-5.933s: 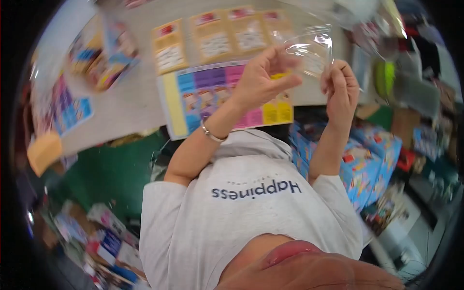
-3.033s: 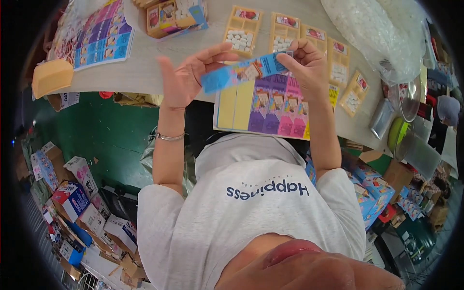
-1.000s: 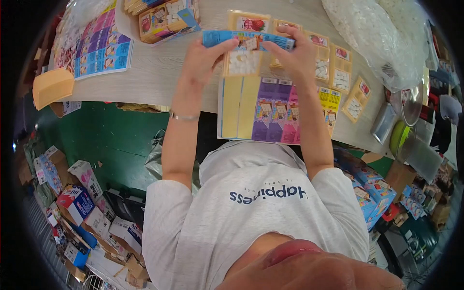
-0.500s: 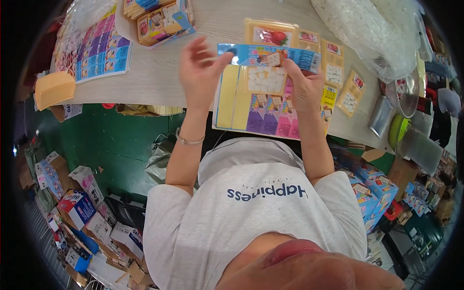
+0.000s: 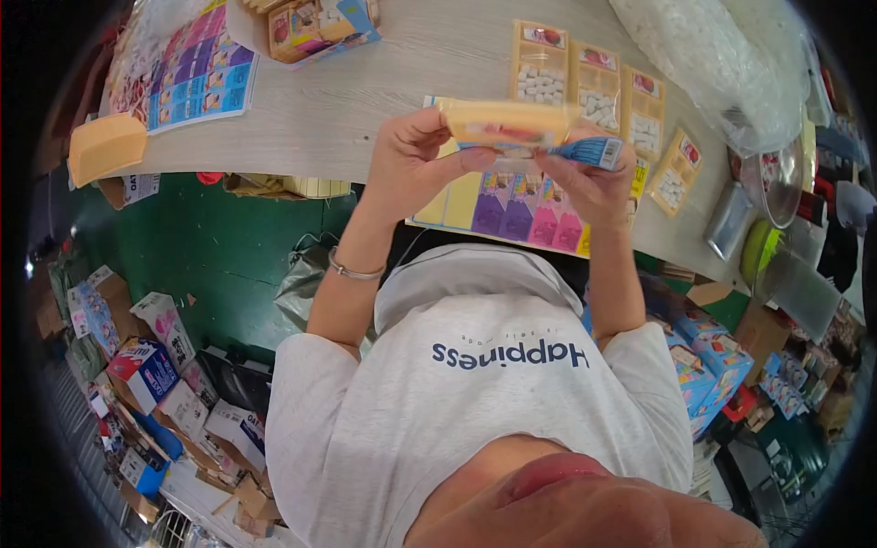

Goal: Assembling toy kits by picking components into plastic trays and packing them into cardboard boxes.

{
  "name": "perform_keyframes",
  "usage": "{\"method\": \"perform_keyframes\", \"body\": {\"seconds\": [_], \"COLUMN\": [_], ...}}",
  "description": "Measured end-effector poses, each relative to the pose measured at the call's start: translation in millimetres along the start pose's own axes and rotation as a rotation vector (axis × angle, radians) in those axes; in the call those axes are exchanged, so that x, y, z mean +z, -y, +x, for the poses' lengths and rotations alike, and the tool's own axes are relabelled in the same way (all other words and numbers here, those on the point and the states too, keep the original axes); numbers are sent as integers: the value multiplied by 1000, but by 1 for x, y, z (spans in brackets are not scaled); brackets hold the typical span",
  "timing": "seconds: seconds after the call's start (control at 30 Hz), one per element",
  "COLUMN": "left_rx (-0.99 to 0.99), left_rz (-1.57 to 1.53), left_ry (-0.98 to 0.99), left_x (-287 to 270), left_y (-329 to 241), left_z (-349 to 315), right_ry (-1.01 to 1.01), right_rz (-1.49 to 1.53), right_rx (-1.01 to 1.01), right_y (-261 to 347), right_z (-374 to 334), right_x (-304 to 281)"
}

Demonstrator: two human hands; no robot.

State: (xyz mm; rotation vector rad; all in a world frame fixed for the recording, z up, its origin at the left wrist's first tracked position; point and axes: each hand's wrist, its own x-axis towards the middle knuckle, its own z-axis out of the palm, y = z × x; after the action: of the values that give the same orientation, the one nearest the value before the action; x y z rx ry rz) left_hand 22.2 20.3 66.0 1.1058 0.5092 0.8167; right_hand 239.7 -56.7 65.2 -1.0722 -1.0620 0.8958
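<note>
Left fingers: the left hand has its fingers curled at the left end of the piece, its thumb laid along the near side, so that end is pinched between them.
Right fingers: the right hand grips the other end, thumb bent in on the near side; its fingertips are partly hidden behind the piece.
Piece between the hands: a shallow, pale-orange plastic tray, raised above the table and tipped so that its long edge shows; it spans the gap between both sets of fingers, touching both.
Strip on the piece: a narrow blue printed label strip runs along the near side by the thumbs; its right end stands loose beside the right thumb.
Under the hands: a flat sticker sheet in purple, pink and yellow columns, with bare pale-yellow backing at its left.
Beyond the right hand: three upright compartmented trays of white pieces in a row, and a single tilted tray nearer the right.
Far right: a large clear plastic bag.
Upper left: an open display carton holding packs, near printed colour sheets.
Surface: a pale wood-grain table.
</note>
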Motion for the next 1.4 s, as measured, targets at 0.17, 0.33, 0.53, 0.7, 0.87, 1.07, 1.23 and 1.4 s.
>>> {"method": "perform_keyframes", "body": {"seconds": [0.17, 0.33, 0.53, 0.7, 0.87, 1.07, 1.23, 1.4], "left_rx": [233, 422, 482, 517, 415, -17, -138, 38], "left_rz": [143, 353, 521, 440, 329, 210, 167, 1864], "left_ry": [240, 303, 316, 269, 482, -83, -479, -706], "left_x": [-4, 2, 3, 17, 14, 1, -148, -155], "left_y": [-10, -13, -11, -6, 9, 17, -1, 31], "left_z": [-2, -2, -9, -14, -26, -35, 0, 12], "right_ry": [499, 616, 648, 629, 427, 367, -164, 80], "right_rz": [302, 298, 172, 97, -24, -229, -466, -1416], "right_rx": [17, 158, 387, 564, 471, 275, 277, -164], "right_y": [10, 16, 25, 33, 26, 13, -23, -44], "right_z": [22, 24, 15, 1, -24, -43, -32, -28], "right_x": [-18, -15, -10, -7, 1, 8, -37, -42]}}
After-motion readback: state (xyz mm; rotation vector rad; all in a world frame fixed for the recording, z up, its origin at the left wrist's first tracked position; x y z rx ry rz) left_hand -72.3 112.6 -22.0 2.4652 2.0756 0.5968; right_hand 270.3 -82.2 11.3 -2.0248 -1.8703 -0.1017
